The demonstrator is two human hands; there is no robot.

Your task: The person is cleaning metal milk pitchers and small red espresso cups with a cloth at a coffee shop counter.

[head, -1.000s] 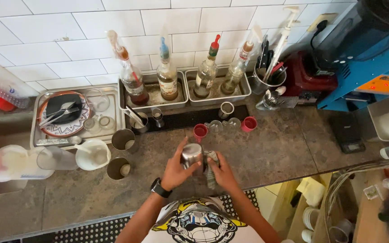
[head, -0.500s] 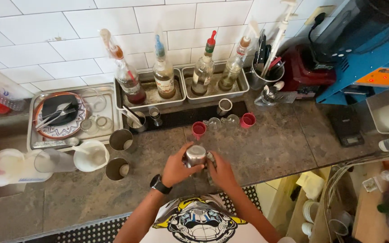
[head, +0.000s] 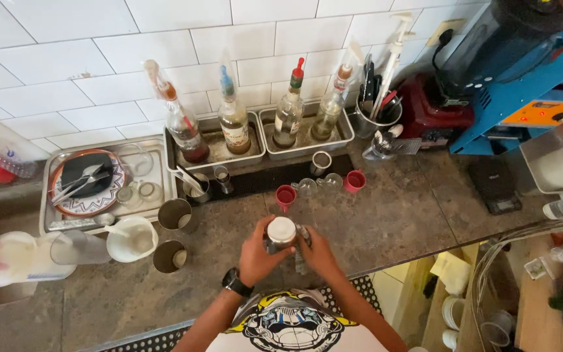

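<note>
We judge a capping or shaking step: our left hand [head: 260, 255] and right hand [head: 316, 251] both grasp the white-topped metal tin [head: 281, 233]; next demands firm, level grip.

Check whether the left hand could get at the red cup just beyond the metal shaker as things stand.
Probably yes: the red cup stands just past the metal shaker on bare counter, nothing between. But the left hand is gripping the shaker, so it must let go.
</note>
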